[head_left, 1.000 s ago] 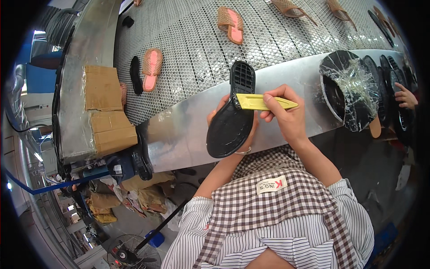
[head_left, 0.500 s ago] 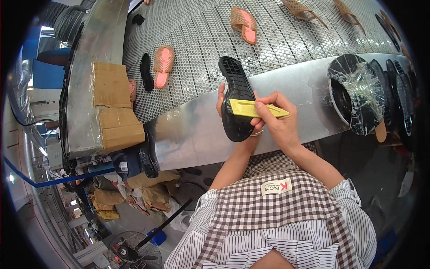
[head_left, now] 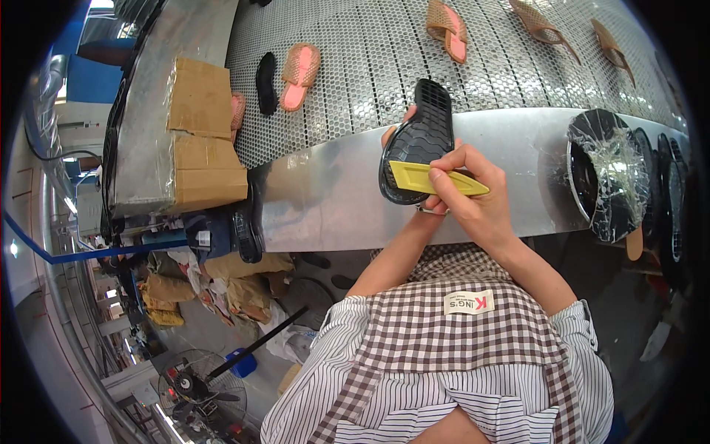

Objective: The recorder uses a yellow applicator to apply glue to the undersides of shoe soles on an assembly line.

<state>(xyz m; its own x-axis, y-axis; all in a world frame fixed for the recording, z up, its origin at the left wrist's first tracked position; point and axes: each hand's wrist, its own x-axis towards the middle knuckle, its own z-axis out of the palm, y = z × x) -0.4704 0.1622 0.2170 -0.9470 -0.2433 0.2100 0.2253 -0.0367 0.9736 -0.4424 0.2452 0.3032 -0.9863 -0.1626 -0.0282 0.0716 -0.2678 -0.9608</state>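
The yellow tool (head_left: 414, 177) had shifted to seven o'clock on the black sole (head_left: 431, 127), bringing work to its forefoot. The left hand (head_left: 389, 136) clasped the sole at the wearer's twelve o'clock; the right hand (head_left: 477, 194) pinched the tool.

The counter (head_left: 325, 200) runs from left to right before the person, and the belt (head_left: 355, 74) lies beyond it. Over the counter, the left grip (head_left: 388, 136) holds a shoe sole (head_left: 425, 133) from behind. The right grip (head_left: 481, 198) has a tool (head_left: 421, 177) across the sole's near end. On the belt, a sandal (head_left: 300, 74) lies at left, an insole (head_left: 267, 83) just left of it; another sandal (head_left: 448, 31) lies farther off, to the right. A box (head_left: 211, 174) stands at far left. A container (head_left: 623, 174) sits toward the counter's right end, more soles (head_left: 674, 192) right of it. A fan (head_left: 194, 388) stands below, at left.
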